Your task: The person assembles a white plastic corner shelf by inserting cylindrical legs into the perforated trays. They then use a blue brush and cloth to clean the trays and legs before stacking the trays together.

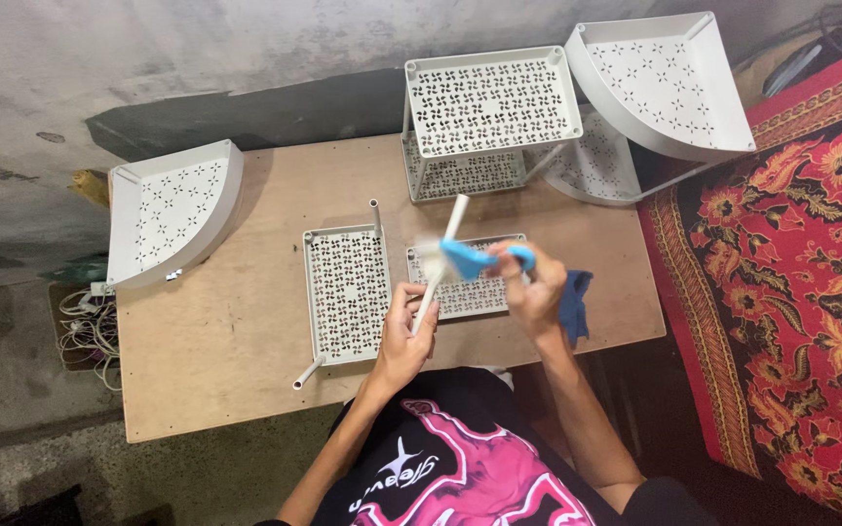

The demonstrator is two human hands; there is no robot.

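My left grip [403,336] squeezes one smooth white tube [440,261]; my right grip [536,292] squeezes one soft blue cloth [484,261]. Five holey white trays on the bench [216,351].

Both bare hands raised together, forearms converging from below

The left hand [403,336] is held palm-up with its fingers curled closed around a thin white tube, the forearm angled up from the lower left. The right hand [536,292] is clenched around a blue cloth, the wrist bent inward, the forearm extended from the lower right.
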